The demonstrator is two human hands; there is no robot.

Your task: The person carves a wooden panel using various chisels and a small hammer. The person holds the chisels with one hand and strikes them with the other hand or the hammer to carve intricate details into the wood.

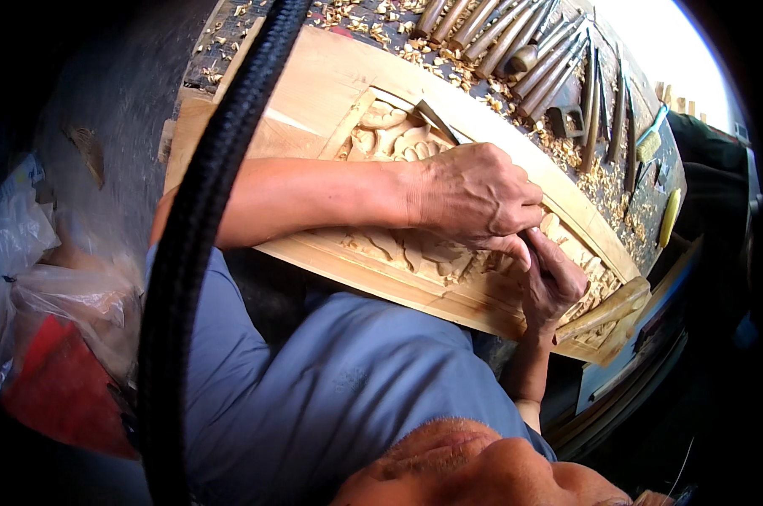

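Note:
A long pale wooden panel [339, 67] with a raised border lies before me, its sunken middle cut with a leafy relief carving [402, 139]. Across it reaches my left hand [483, 194], palm down and fingers curled closed. My right hand [557, 274] meets its fingertips from below, also closed. Between them shows a short piece of a slim dark carving chisel, mostly hidden by the fingers. Beyond the left knuckles, a flat steel blade [436, 121] slants over the carving; whether it belongs to the same chisel is hidden.
Several wooden-handled carving tools [491, 38] lie in a row along the bench's far side among wood shavings [436, 63]. A pale wooden mallet-like piece [605, 312] rests on the panel's right end. A black braided cable [217, 177] crosses the left. Plastic bags [74, 295] sit lower left.

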